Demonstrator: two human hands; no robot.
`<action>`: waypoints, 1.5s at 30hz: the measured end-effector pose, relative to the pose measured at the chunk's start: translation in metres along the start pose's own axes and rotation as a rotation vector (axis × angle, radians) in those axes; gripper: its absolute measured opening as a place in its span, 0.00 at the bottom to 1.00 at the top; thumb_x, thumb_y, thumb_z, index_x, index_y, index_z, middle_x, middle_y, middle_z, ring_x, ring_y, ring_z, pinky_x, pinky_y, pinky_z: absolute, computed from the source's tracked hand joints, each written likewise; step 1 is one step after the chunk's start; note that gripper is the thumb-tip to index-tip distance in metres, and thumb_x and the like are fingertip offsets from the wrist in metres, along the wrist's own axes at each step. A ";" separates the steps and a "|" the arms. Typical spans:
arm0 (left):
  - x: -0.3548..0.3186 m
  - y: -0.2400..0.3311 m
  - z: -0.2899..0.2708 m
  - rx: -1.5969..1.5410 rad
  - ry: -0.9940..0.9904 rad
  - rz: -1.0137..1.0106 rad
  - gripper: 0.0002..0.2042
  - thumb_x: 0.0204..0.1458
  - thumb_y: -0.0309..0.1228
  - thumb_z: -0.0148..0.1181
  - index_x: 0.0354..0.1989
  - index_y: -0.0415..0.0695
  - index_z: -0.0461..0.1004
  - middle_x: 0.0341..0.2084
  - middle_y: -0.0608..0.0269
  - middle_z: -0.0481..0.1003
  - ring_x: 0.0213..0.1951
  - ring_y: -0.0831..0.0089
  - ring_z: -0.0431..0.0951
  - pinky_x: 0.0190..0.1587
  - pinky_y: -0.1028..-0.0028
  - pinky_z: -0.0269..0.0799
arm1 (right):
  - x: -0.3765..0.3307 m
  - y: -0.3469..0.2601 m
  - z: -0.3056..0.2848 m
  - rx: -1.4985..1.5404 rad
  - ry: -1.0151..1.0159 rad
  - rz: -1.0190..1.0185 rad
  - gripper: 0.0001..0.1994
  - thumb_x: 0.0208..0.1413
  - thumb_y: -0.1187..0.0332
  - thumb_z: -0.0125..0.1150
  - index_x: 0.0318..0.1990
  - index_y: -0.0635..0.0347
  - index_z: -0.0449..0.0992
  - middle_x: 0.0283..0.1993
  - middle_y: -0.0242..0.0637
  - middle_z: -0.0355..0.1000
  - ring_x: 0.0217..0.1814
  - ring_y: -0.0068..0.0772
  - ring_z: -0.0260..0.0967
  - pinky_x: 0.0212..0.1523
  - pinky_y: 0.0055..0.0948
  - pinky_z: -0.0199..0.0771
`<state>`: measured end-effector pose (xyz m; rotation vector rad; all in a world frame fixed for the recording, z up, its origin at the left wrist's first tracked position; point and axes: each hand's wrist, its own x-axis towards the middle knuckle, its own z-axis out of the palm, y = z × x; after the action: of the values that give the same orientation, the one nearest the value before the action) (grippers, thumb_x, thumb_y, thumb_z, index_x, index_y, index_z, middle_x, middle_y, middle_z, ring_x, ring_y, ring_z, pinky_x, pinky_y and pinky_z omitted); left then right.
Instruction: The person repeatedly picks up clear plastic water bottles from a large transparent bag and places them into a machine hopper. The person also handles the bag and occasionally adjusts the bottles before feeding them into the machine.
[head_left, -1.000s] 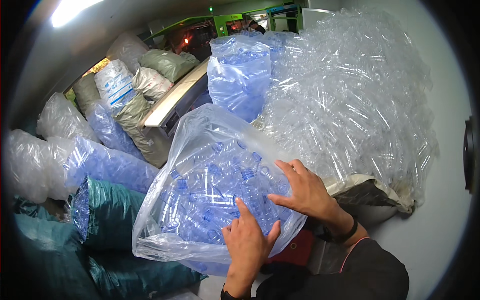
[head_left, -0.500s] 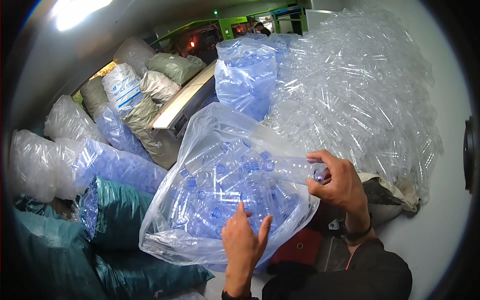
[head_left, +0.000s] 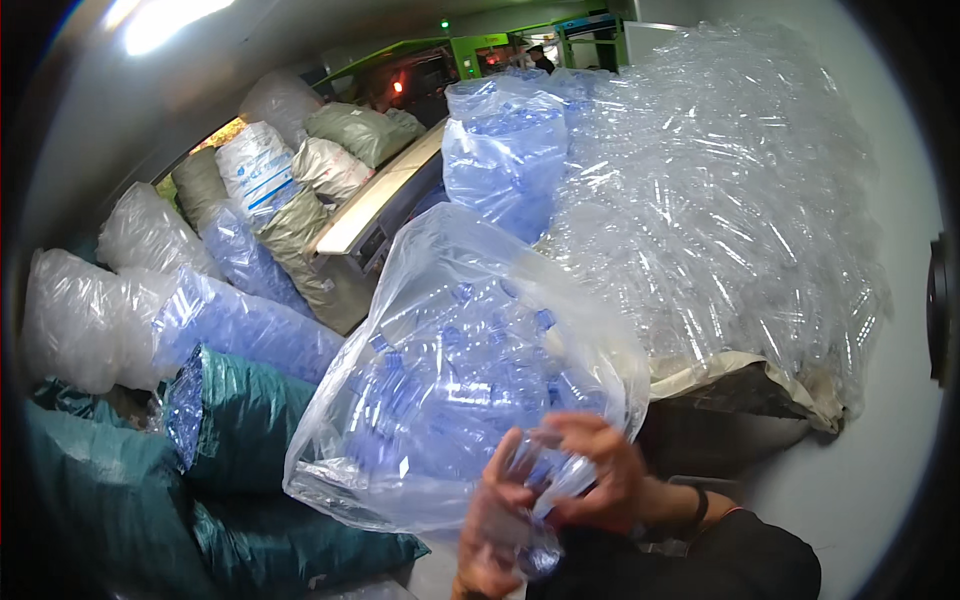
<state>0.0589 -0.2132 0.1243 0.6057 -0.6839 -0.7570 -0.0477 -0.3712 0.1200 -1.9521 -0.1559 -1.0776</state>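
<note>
To your far left, white and clear plastic sacks (head_left: 90, 300) are stacked against the curved wall, and below them dark green woven sacks (head_left: 240, 440) crowd the near left corner. That side is packed tight, with no gap showing between the sacks. Further back, grey-green and white printed sacks (head_left: 300, 170) are heaped beside a long pale conveyor edge (head_left: 375, 200) that runs away toward green machinery (head_left: 480, 50).

In the middle, the large clear plastic bag of blue-tinted empty bottles (head_left: 450, 380) leans toward you. Its lower edge sits just above your left hand (head_left: 495, 530), and its left flank touches the green sacks. Your left hand is curled from below around a gathered neck of clear plastic film (head_left: 545, 480). Your right hand (head_left: 600, 470) closes on the same bunch from above, so both hands sit together, clamped on the film at the bag's near right corner.

To the right, a big heap of clear bottles in a transparent sack (head_left: 720, 230) rises well above the bag and presses against it. The only open room is the pale floor (head_left: 870, 500) at the near right.

Half a second ago your hands were apart, the left flat on the bag's front and the right higher at its right edge. Both have since dropped and met.
</note>
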 end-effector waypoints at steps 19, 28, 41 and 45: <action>-0.282 -0.017 -0.081 1.692 1.608 0.509 0.41 0.44 0.56 0.73 0.58 0.40 0.63 0.66 0.31 0.52 0.65 0.38 0.61 0.62 0.43 0.64 | -0.065 0.021 0.155 0.871 -1.063 0.331 0.08 0.49 0.81 0.63 0.37 0.66 0.83 0.39 0.42 0.83 0.42 0.35 0.82 0.46 0.31 0.81; -0.411 -0.104 -0.022 1.956 2.433 0.153 0.45 0.33 0.49 0.80 0.61 0.41 0.68 0.63 0.30 0.60 0.67 0.32 0.57 0.66 0.40 0.56 | -0.080 0.030 0.215 0.789 -1.381 0.227 0.04 0.55 0.76 0.64 0.35 0.67 0.82 0.36 0.43 0.83 0.40 0.33 0.81 0.45 0.30 0.79; -0.506 -0.159 0.028 1.733 3.225 0.148 0.40 0.33 0.36 0.85 0.56 0.33 0.70 0.70 0.25 0.44 0.69 0.28 0.54 0.66 0.44 0.60 | -0.095 0.005 0.251 0.798 -1.645 0.159 0.06 0.54 0.75 0.64 0.38 0.67 0.83 0.38 0.41 0.83 0.41 0.32 0.81 0.47 0.28 0.77; -0.537 -0.168 0.028 1.724 3.319 0.222 0.41 0.33 0.37 0.85 0.56 0.35 0.70 0.70 0.24 0.43 0.70 0.28 0.52 0.67 0.43 0.58 | -0.090 0.001 0.253 0.778 -1.634 0.184 0.06 0.54 0.75 0.64 0.38 0.66 0.83 0.38 0.41 0.83 0.42 0.31 0.81 0.47 0.29 0.77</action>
<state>-0.3189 0.0985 -0.1535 -1.6833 -1.8680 -1.6035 0.0554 -0.1593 -0.0081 -1.5474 -1.0349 0.8292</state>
